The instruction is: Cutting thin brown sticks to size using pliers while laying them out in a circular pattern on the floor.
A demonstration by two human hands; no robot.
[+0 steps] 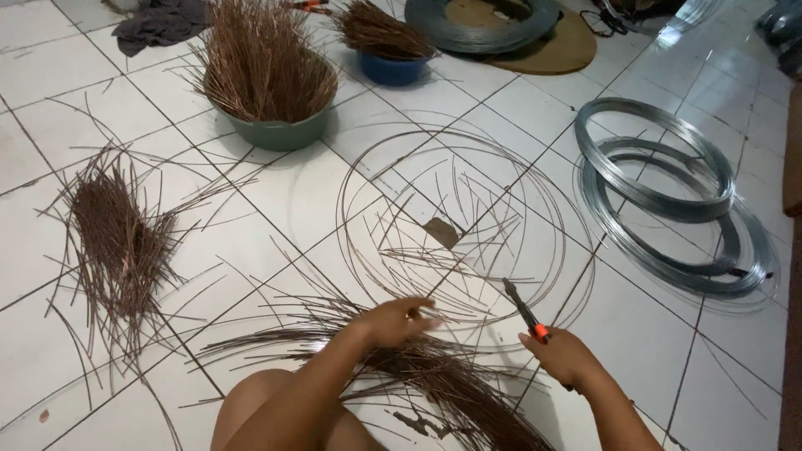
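Observation:
My right hand [563, 357] grips wire cutters [524, 311] with orange handles, the jaws pointing up and left at a loose loop of thin coppery wire [468, 219] lying on the white tiled floor. My left hand [397, 321] rests on that wire just left of the cutters, fingers curled around a strand. Under both forearms lies a heap of cut wire pieces [443, 380]. My knee [251, 409] shows at the bottom edge.
A second pile of cut wires [117, 242] lies at the left. A green basin [271, 125] and a blue basin [391, 67] hold upright wire bundles. Grey galvanised wire coils [668, 196] sit at the right, another coil [480, 21] on a brown board at the top.

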